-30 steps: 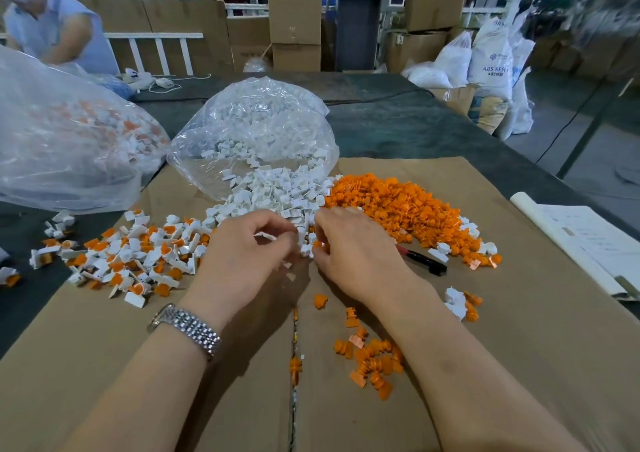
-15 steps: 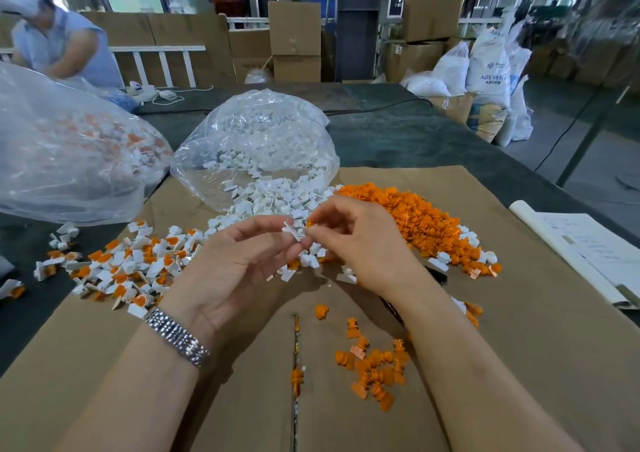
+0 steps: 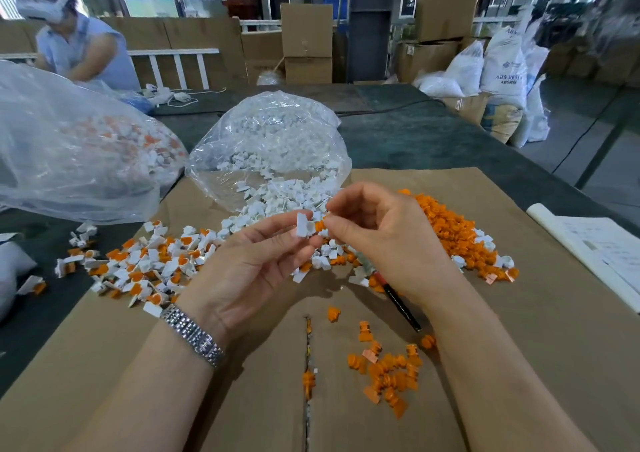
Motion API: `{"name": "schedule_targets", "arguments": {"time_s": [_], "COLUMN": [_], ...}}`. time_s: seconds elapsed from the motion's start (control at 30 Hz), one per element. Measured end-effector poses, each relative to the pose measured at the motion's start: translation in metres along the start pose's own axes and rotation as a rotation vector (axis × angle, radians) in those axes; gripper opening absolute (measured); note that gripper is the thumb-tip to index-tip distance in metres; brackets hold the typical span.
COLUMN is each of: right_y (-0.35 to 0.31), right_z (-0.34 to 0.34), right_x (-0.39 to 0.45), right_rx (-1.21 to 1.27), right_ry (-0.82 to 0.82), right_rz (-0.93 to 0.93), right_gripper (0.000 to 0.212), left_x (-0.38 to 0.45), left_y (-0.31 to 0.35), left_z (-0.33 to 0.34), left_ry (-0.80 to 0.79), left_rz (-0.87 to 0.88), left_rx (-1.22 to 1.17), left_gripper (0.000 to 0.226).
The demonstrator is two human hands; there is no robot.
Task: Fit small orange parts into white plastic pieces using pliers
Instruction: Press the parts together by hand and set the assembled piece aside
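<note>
My left hand [image 3: 256,264] pinches a white plastic piece [image 3: 303,225] between thumb and fingertips, raised above the cardboard. My right hand [image 3: 384,240] pinches a small orange part [image 3: 319,225] against the white piece's right side. Below my right wrist lie the pliers [image 3: 401,304] with red and black handles, untouched. A heap of loose orange parts [image 3: 450,233] spreads to the right, loose white pieces [image 3: 277,205] spill from a clear bag [image 3: 266,143], and assembled white-and-orange pieces [image 3: 149,261] lie to the left.
Brown cardboard [image 3: 519,347] covers the dark table. A second clear bag [image 3: 69,146] of assembled pieces sits far left. Scattered orange parts [image 3: 384,372] lie near me. Paper sheets [image 3: 595,250] rest at the right edge. Another person [image 3: 79,46] works at the far left.
Both hands rose from the pile, each carrying a piece. They now meet above the cardboard, with the orange part pressed against the white piece.
</note>
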State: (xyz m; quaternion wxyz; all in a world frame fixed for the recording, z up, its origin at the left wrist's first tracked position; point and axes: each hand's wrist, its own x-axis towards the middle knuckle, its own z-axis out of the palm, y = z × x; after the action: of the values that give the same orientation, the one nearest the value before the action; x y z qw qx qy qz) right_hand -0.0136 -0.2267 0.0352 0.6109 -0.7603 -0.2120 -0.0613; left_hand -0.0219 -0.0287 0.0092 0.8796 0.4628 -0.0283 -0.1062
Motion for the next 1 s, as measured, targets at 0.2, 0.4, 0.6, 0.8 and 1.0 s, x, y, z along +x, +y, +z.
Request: {"name": "schedule_targets", "arguments": {"time_s": [0.2,0.4,0.6,0.8,1.0], "right_y": [0.000,0.000,0.001,-0.001,-0.004], "right_z": [0.006,0.011,0.017,0.011,-0.001], "right_x": [0.000,-0.001,-0.002,-0.001,-0.002], "right_rx": [-0.057,-0.048,-0.174,-0.097,-0.100], "right_ry": [0.034,0.060,0.074,-0.005,-0.114], "right_rz": [0.002,-0.037,-0.113,-0.043,-0.075], "right_gripper": [0.008,0.006,0.010,0.010,0.021], "left_x": [0.001,0.000,-0.001,-0.002,-0.004], "left_y": [-0.003,-0.005,-0.004,-0.001,0.003], "left_z": [0.001,0.003,0.001,0.002,0.000], "left_ry": [0.002,0.025,0.044,0.053,0.012], "left_rz": [0.068,0.141,0.153,0.144,0.105], "left_rx": [0.082,0.150,0.171,0.185,0.122], "left_gripper": [0.022,0.022,0.023,0.025,0.021]}}
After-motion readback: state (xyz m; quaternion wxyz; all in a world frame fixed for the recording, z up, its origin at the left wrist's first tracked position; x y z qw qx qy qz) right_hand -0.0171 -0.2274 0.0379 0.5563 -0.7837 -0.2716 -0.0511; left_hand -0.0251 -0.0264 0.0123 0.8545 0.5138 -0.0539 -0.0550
